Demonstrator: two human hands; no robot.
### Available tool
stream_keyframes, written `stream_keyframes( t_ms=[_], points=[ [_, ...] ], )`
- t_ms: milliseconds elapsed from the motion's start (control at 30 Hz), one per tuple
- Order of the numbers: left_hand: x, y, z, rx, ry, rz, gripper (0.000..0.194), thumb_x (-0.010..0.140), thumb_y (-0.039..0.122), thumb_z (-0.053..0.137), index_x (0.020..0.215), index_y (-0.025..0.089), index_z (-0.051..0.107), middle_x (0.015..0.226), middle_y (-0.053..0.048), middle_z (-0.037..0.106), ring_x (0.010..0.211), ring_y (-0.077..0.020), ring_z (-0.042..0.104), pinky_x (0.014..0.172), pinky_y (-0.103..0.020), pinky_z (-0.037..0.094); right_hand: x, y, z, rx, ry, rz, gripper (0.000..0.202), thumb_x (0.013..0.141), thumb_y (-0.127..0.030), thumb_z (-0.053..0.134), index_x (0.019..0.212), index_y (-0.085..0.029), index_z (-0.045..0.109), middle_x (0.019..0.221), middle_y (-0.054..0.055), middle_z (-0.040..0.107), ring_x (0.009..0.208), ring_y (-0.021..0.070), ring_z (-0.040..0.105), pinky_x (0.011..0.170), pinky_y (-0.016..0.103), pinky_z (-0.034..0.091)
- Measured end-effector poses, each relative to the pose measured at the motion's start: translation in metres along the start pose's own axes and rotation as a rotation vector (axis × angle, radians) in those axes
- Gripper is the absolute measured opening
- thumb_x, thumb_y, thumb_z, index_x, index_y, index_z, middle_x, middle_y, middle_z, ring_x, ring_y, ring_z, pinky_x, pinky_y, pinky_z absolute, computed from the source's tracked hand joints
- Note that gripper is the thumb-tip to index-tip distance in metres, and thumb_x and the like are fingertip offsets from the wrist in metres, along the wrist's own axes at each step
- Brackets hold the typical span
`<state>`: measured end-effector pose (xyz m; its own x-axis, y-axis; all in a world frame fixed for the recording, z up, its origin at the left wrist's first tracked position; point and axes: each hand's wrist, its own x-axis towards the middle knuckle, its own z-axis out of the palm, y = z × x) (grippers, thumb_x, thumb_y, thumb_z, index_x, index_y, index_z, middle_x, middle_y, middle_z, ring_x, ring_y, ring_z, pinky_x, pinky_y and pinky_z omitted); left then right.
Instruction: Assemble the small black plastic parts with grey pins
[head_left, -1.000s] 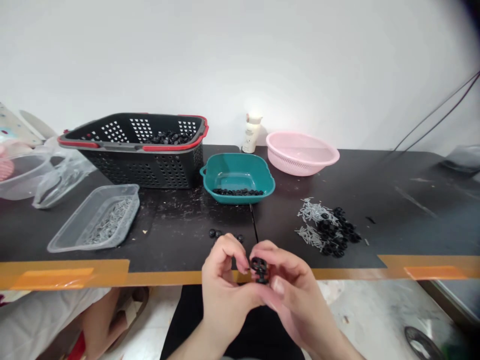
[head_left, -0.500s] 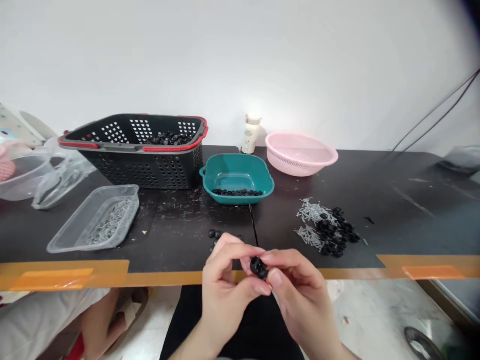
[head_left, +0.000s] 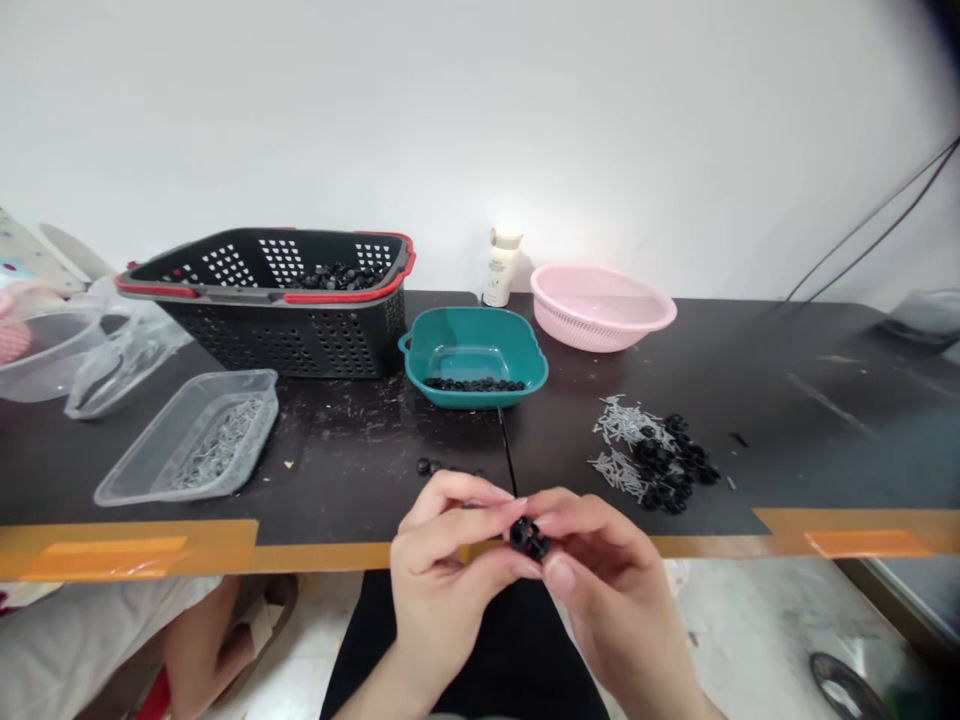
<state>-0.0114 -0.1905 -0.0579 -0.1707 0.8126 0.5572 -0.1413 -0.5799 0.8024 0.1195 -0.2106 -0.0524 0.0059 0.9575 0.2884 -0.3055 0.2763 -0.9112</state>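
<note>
A small black plastic part point(head_left: 529, 539) is pinched between the fingertips of both hands, just above the table's front edge. My left hand point(head_left: 450, 560) grips it from the left, with thumb and fingers closed on it. From the right, my right hand point(head_left: 611, 570) holds the same part with thumb and index finger. Several small black round pieces point(head_left: 429, 467) lie on the table behind my left hand, partly hidden by it. To the right lie loose grey pins point(head_left: 622, 475) beside a heap of black parts point(head_left: 667, 465).
A teal basin point(head_left: 480, 400) holds black pieces. Behind stand a black basket point(head_left: 300, 335), a white bottle point(head_left: 501, 270) and a pink basket point(head_left: 600, 310). A clear tray point(head_left: 135, 480) of pins is at left. Someone's leg point(head_left: 199, 640) shows below the table.
Both hands have shifted slightly, and the black part has moved a little to the right and turned between the fingers. My left hand covers more of the round pieces on the table.
</note>
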Motion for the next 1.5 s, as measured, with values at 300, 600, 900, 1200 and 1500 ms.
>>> stream_keyframes(
  t_ms=[300,600,900,1200,1500],
  points=[
    [0.004,0.003,-0.003,0.012,-0.027,-0.026,0.037,0.063,0.015,0.089,0.094,0.033,0.080,0.075,0.002,0.075,0.066,-0.0130,0.071,0.061,-0.019,0.061,0.000,0.001,-0.003,-0.160,0.070,-0.097,0.024,0.083,-0.015,0.074,0.095,-0.036,0.080,0.085,0.002,0.074,0.072,0.0139,0.068,0.056,0.019,0.057],
    [0.001,-0.002,-0.003,-0.142,-0.038,-0.132,0.026,0.069,0.017,0.086,0.091,0.029,0.080,0.081,0.002,0.073,0.069,-0.0079,0.068,0.065,-0.011,0.057,0.002,-0.007,-0.002,-0.259,0.077,-0.143,0.031,0.080,-0.008,0.074,0.093,-0.035,0.080,0.087,0.001,0.073,0.073,0.0140,0.071,0.058,0.018,0.060],
    [-0.002,-0.010,0.002,-0.217,0.003,-0.146,0.014,0.074,0.023,0.083,0.087,0.025,0.077,0.080,0.000,0.067,0.060,-0.0088,0.062,0.056,-0.018,0.054,-0.003,0.003,0.000,-0.049,0.123,0.003,0.022,0.080,-0.015,0.076,0.089,-0.035,0.079,0.086,-0.001,0.071,0.074,0.0095,0.067,0.062,0.014,0.055],
    [0.001,-0.008,0.002,-0.163,0.022,-0.050,0.015,0.072,0.024,0.084,0.081,0.021,0.073,0.077,-0.001,0.067,0.062,-0.0108,0.064,0.055,-0.018,0.054,-0.003,0.005,0.002,0.049,0.113,0.074,0.011,0.081,-0.022,0.078,0.084,-0.032,0.079,0.085,-0.001,0.072,0.077,0.0099,0.065,0.068,0.016,0.054],
    [0.003,-0.003,0.000,-0.044,0.029,0.052,0.015,0.071,0.018,0.085,0.080,0.021,0.073,0.075,0.000,0.069,0.065,-0.0120,0.068,0.057,-0.019,0.058,-0.003,0.005,0.000,0.027,0.091,0.043,0.011,0.080,-0.021,0.077,0.084,-0.030,0.080,0.083,0.001,0.069,0.073,0.0124,0.063,0.062,0.020,0.054]
  ],
)
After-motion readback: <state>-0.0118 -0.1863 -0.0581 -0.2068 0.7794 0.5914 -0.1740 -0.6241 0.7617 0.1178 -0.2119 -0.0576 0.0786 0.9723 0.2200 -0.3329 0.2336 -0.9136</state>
